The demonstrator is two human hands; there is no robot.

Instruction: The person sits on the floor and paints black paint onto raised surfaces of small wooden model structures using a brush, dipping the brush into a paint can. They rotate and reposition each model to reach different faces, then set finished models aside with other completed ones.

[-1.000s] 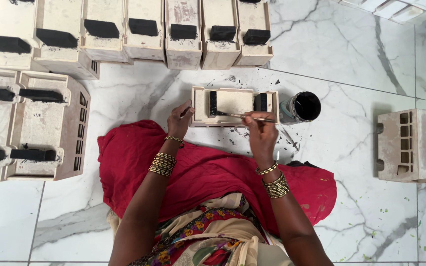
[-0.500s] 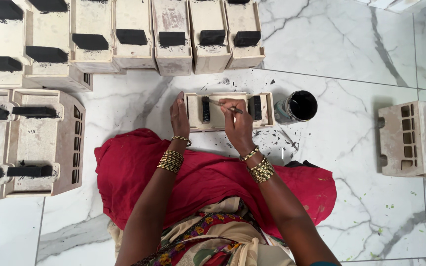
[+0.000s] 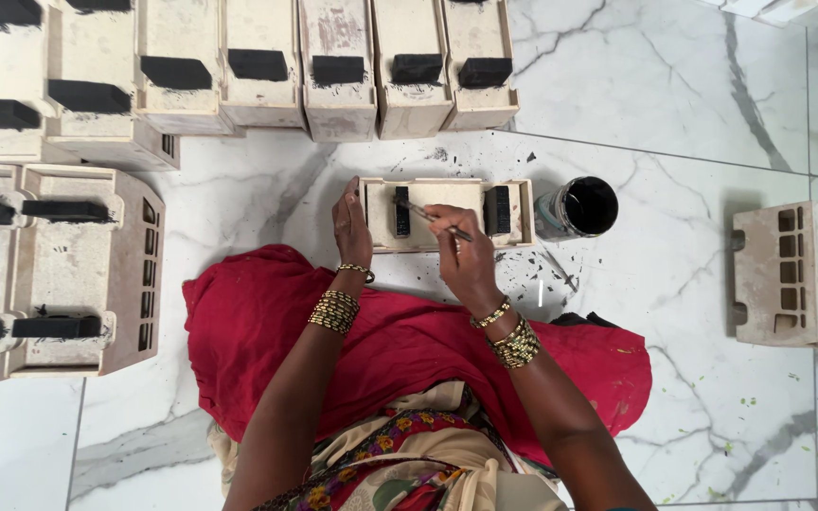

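Observation:
A pale wooden box (image 3: 447, 194) lies flat on the marble floor in front of me, with two black-painted bars inside it. My right hand (image 3: 461, 255) grips a thin paintbrush (image 3: 428, 216) whose tip rests on the left black bar (image 3: 401, 211). The right bar (image 3: 497, 209) is fully black. My left hand (image 3: 351, 225) presses against the box's left end, fingers flat on it. An open can of black paint (image 3: 581, 207) stands just right of the box. Both wrists wear gold bangles.
A row of several similar boxes with black bars (image 3: 333, 66) lines the far side. More stacked boxes (image 3: 59, 270) stand at the left. One slotted box (image 3: 797, 273) sits alone at the right. Red cloth (image 3: 267, 322) covers my lap. Black paint splatter (image 3: 527, 274) marks the floor.
My right hand has moved the brush leftward, from the box's right side to the left bar. The left hand stays on the box's left end.

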